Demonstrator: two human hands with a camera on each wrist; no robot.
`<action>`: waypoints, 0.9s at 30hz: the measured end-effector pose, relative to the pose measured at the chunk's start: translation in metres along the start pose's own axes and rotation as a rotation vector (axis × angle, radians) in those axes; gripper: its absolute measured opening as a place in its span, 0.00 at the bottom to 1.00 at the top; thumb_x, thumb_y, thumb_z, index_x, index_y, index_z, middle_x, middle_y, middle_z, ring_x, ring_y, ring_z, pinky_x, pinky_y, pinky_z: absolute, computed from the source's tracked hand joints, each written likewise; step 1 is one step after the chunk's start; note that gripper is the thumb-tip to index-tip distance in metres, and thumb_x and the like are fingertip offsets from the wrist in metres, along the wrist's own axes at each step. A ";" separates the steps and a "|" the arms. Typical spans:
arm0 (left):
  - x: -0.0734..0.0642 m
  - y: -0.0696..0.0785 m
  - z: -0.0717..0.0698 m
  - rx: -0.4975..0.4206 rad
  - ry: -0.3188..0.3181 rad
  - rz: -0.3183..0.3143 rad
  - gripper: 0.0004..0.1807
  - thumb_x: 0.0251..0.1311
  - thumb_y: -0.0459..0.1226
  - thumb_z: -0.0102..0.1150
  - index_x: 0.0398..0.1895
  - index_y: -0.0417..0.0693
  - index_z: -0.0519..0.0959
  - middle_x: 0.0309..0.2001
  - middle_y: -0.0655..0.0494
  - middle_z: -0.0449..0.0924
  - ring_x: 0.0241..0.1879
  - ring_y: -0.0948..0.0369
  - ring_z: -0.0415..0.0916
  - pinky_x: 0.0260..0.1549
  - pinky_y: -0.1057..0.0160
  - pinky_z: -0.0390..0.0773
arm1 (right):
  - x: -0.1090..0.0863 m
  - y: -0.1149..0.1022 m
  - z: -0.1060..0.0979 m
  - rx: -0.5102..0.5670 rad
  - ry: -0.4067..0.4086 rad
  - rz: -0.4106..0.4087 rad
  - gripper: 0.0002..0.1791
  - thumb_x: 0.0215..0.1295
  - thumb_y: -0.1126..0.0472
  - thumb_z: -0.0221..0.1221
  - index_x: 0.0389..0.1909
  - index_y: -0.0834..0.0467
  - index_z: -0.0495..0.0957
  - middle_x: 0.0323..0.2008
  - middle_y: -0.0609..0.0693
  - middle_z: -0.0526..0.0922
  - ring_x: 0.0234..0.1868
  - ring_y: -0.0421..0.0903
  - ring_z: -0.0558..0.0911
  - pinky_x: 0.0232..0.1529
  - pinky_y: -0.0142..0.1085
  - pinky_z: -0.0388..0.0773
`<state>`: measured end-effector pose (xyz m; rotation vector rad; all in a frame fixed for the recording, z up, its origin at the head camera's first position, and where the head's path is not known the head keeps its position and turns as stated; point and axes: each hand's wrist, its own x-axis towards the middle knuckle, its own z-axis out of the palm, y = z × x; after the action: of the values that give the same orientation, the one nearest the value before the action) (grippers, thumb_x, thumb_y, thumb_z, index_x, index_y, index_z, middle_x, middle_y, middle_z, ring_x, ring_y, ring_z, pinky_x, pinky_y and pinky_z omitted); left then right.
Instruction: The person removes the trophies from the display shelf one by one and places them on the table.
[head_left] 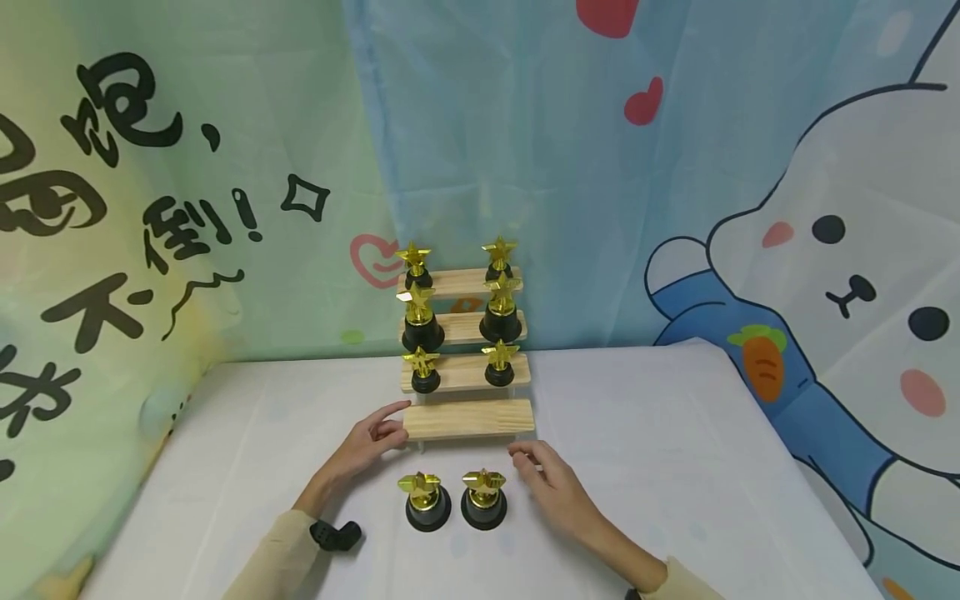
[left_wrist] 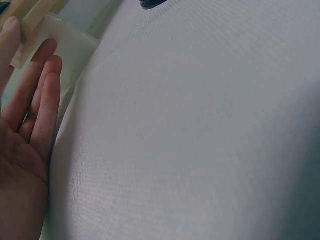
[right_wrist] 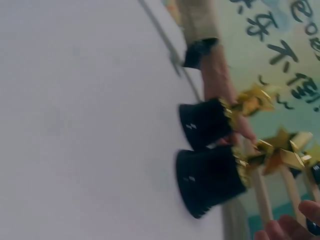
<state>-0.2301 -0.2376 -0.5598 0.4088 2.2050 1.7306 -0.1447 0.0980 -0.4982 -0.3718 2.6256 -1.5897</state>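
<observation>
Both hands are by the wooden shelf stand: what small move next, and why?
I'd probably bring the right hand's fingers to the gold-star, black-based trophy nearest them on the white cloth: the lowest pale-wood board holds no trophy, while the three boards above carry two similar trophies each.

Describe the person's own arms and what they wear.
The left sleeve and right sleeve are beige. A black band with a rounded lump sits at the left cuff; a black sliver shows by the right cuff, mostly cut off. The left grip and right grip are gloveless.
</observation>
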 end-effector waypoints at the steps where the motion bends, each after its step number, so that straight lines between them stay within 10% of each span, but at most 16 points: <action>1: 0.000 0.000 0.000 0.002 0.003 -0.003 0.33 0.68 0.41 0.56 0.73 0.48 0.59 0.53 0.38 0.81 0.47 0.71 0.80 0.48 0.66 0.80 | 0.002 0.000 -0.002 0.009 0.013 -0.008 0.15 0.76 0.54 0.48 0.53 0.56 0.77 0.49 0.50 0.81 0.48 0.40 0.77 0.45 0.31 0.76; 16: -0.001 -0.001 0.002 0.009 -0.002 0.004 0.32 0.69 0.40 0.55 0.73 0.48 0.59 0.54 0.35 0.80 0.46 0.71 0.80 0.49 0.68 0.78 | 0.051 -0.004 -0.031 -0.068 0.184 -0.156 0.23 0.75 0.53 0.48 0.63 0.63 0.67 0.54 0.58 0.76 0.53 0.51 0.79 0.48 0.40 0.77; 27: 0.001 -0.003 0.001 0.029 0.013 -0.010 0.32 0.68 0.41 0.56 0.73 0.48 0.59 0.52 0.39 0.82 0.45 0.70 0.81 0.48 0.68 0.79 | 0.094 -0.027 -0.040 0.005 0.158 -0.092 0.27 0.77 0.47 0.44 0.66 0.61 0.65 0.58 0.59 0.73 0.57 0.55 0.76 0.55 0.51 0.75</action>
<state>-0.2302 -0.2367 -0.5627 0.3939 2.2395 1.7032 -0.2377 0.0997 -0.4482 -0.3875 2.7563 -1.7206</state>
